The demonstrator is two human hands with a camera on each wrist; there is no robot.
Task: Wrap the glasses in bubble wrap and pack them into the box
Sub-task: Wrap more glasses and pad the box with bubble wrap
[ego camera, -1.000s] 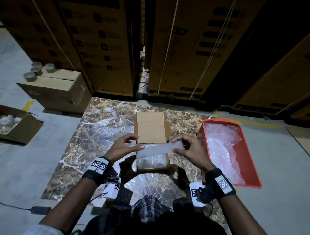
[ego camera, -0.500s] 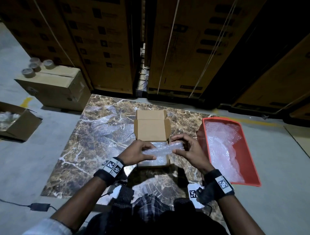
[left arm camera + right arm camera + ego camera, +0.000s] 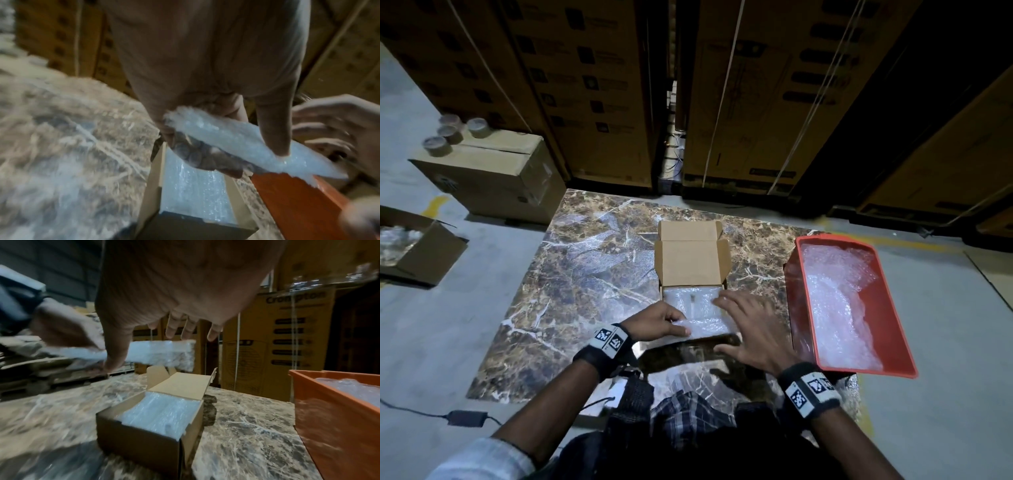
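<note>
A small cardboard box (image 3: 690, 263) stands open on the marble slab, its lid flap lying back, and bubble wrap (image 3: 688, 299) fills it. My left hand (image 3: 671, 322) pinches the left end of a long bubble-wrapped bundle (image 3: 707, 325) over the box's near edge. In the left wrist view, thumb and fingers (image 3: 273, 129) clamp the bundle (image 3: 232, 138). My right hand (image 3: 746, 325) is spread open over the bundle's right end. Its straight fingers (image 3: 185, 327) show above the bundle (image 3: 162, 353). What the wrap holds is hidden.
A red tray (image 3: 893, 329) of loose bubble wrap sits at the slab's right edge. On the floor to the left stand a closed carton (image 3: 489, 174) with tape rolls on it and an open carton (image 3: 417, 250). Tall stacked cartons (image 3: 756, 96) wall the far side. A power adapter (image 3: 465, 418) lies near left.
Both hands held the bundle above the box; now it is lower and nearer, at the box's front edge. My right hand has let go and spread its fingers.
</note>
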